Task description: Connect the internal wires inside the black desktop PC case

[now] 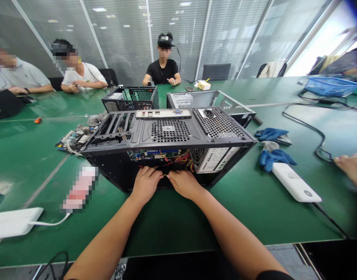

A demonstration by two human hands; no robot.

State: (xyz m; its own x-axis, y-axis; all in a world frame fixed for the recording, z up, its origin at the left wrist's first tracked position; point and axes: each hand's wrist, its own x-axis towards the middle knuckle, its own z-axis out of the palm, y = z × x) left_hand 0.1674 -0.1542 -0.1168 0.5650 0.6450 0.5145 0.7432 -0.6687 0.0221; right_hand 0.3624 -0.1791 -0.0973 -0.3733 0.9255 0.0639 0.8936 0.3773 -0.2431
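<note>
A black computer case stands in front of me, its open side toward me and its rear panel facing up. My left hand and my right hand reach into the open side. Their fingertips pinch close together, with a short bit of thin yellow wire between them. Just above the hands lie a bundle of coloured cables and part of a motherboard. To the right in the case sits a power supply with a white label. Both hands' inner fingers are partly hidden.
Two other open cases, one black and one silver, stand behind. A loose circuit board lies left. Blue gloves, a white power bank and another person's hand are right. Several people sit around the green table.
</note>
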